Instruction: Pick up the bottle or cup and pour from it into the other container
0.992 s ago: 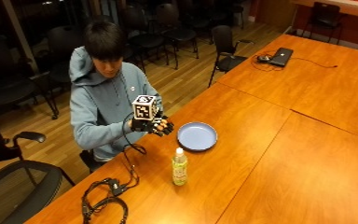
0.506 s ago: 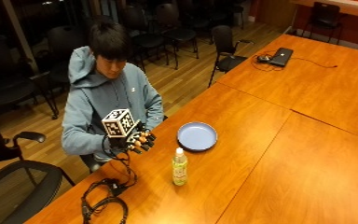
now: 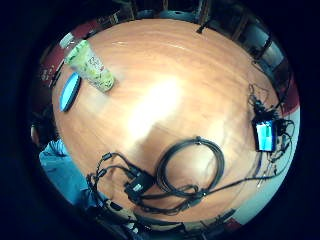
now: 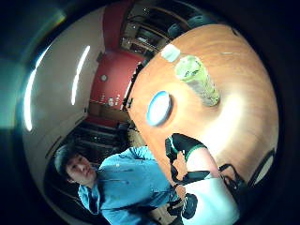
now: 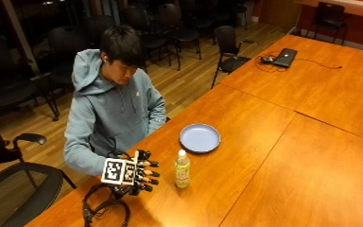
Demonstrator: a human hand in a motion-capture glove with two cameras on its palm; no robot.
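A seated person in a grey-blue hooded top is seen at a long wooden worktop [image 5: 263, 156] with a smooth, glossy orange-brown surface and visible seams between its panels.

A slim plastic bottle [image 5: 182, 169] stands upright on the worktop, near its edge in front of the person. It is translucent, filled with pale yellow-green liquid, wrapped in a printed green label and closed with a white cap. In the thumb side palm view the same bottle [image 4: 197, 79] is seen standing free, with nothing touching it.

A round, shallow, pale blue plate [image 5: 200, 138] with a raised rim lies flat just beyond the bottle, apart from it.

The gloved right hand [image 5: 139, 172] is held just above the worktop, beside the bottle but not touching it. Its fingers are extended and spread toward the bottle; nothing is grasped, so the hands are recorded as released.

A black cable coil [image 5: 106, 210] lies on the worktop by the hand; its round loop and a small black box are shown in the little finger side palm view [image 3: 190, 167].
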